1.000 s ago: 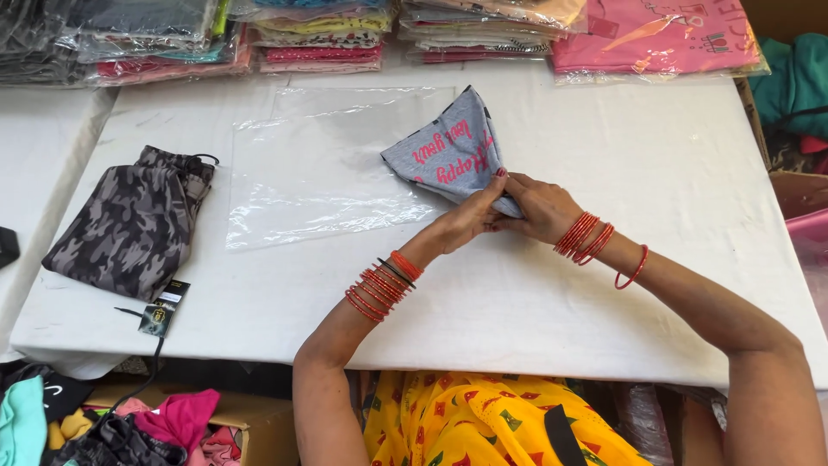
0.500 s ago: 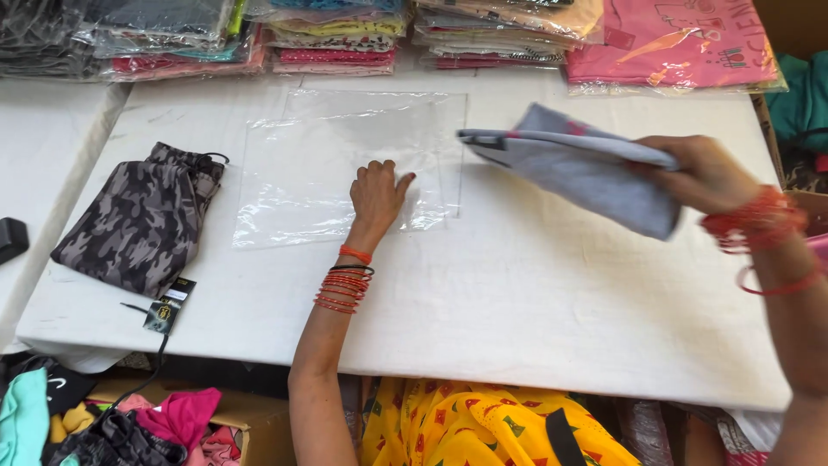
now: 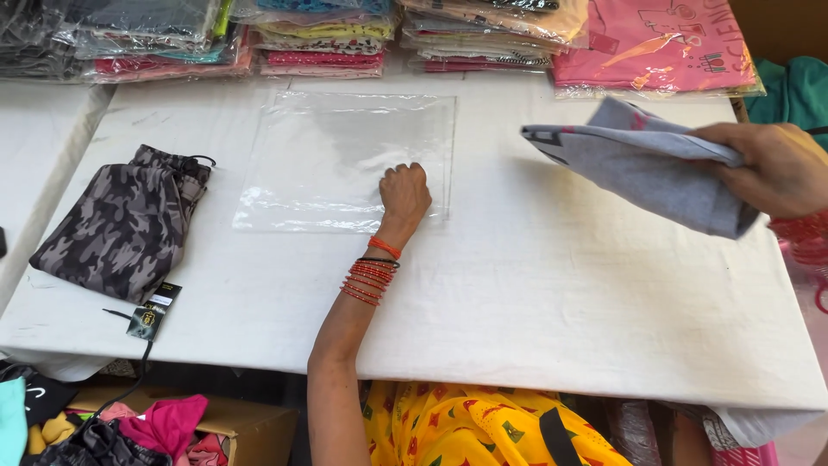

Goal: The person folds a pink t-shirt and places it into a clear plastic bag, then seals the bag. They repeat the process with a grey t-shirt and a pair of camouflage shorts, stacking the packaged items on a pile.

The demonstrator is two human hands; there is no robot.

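Head camera looks straight down on a white cloth-covered table [image 3: 535, 285], and both hands are busy. Left hand [image 3: 404, 192] is curled into a loose fist with its knuckles pressed on the flat clear plastic bag [image 3: 336, 155], near the bag's lower right corner; whether the fingers pinch the plastic underneath cannot be told, since they are tucked out of sight. Red bangles [image 3: 369, 280] ring that wrist. Over on the right, the right hand [image 3: 768, 168] is clamped around one end of a folded grey fabric garment [image 3: 642, 168], thumb on top, fingers wrapped beneath. The garment juts out leftward from that grip, lifted off the table, its free end pointing toward the bag yet well apart from it, with bare tabletop between them. Off to the left lies a folded grey camouflage garment [image 3: 121, 224] with a small black hang tag [image 3: 151, 315] at its lower edge. Along the far edge sit stacks of plastic-wrapped folded clothes [image 3: 319, 39], with a pink packed shirt [image 3: 651, 43] at the right end.
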